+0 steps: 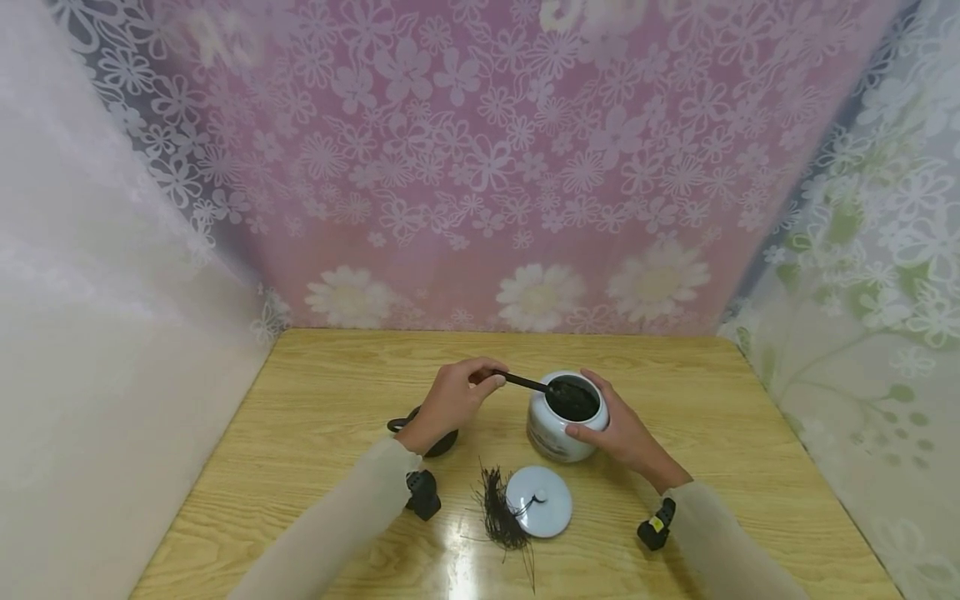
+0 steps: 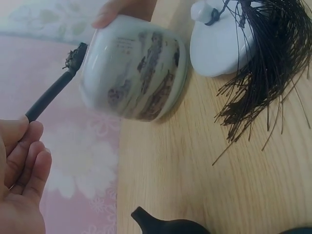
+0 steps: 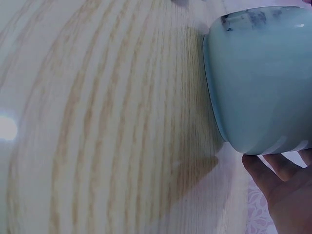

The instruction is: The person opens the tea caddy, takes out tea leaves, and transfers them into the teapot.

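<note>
Mouth up on the wood-grain surface (image 1: 660, 362), a white jar (image 1: 551, 437) with a grey-brown painted scene on its side; within its mouth, dark contents (image 1: 577, 405), too unclear to name; curved round the jar's right side, the right hand (image 1: 621, 429), thumb on the near shoulder of the jar, fingers along its far right side. To the left of the jar, the left hand (image 1: 459, 396), narrowed in a pinch on the handle of a dark, slender scoop (image 1: 525, 382); slanting down rightward from that grip, with its head at the jar's mouth and bearing dark, stringy bits (image 2: 75, 56). Just in front of the jar, on the person's side, a round white lid (image 1: 549, 517), flat with its knob (image 1: 541, 495) up; overlapping the lid's left edge, a loose bundle of dark, thin strands (image 1: 497, 510). Farther left of the jar, a black, pot-like thing (image 1: 442, 444) with a looped handle, partly hidden; full shape impossible to tell. Behind the jar, beyond the far edge of the surface, a pink floral curtain (image 1: 480, 167).
</note>
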Available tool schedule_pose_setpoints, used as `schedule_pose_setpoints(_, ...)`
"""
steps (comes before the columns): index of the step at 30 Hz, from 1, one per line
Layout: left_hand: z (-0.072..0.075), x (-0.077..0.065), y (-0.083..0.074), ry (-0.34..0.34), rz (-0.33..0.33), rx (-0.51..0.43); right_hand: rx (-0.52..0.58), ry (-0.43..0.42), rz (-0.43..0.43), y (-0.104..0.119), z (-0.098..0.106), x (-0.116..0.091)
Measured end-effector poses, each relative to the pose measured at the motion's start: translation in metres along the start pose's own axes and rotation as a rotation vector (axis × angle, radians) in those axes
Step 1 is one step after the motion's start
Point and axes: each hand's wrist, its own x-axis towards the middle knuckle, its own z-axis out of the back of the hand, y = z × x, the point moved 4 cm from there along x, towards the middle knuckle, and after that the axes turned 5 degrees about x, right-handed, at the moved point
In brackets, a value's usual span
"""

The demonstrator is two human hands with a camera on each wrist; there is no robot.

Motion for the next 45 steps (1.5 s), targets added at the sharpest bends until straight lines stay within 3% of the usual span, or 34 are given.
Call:
schedule_pose_setpoints(9, 0.018, -0.009, 0.004, -0.037, 0.024, -0.04, 0.005, 0.005, 0.006, 0.001, 0.0, -0.001)
schedule_pose_setpoints(18, 0.051, -0.024, 0.003, -0.081, 0.03, -0.044, 0.005, -0.002, 0.013, 0.001, 0.001, -0.001)
schedule_pose_setpoints(26, 0.083, -0.043, 0.024, -0.139, 0.035, -0.003, 0.001, 0.0, 0.012, -0.001, 0.0, 0.0)
schedule_pose_setpoints(35, 0.119, -0.073, 0.047, -0.153, 0.113, 0.051, -0.01, -0.004, 0.012, -0.001, 0.0, 0.0)
schedule_pose_setpoints(45, 0.137, -0.103, 0.074, -0.175, 0.15, 0.154, -0.017, -0.009, 0.01, -0.001, 0.0, 0.0)
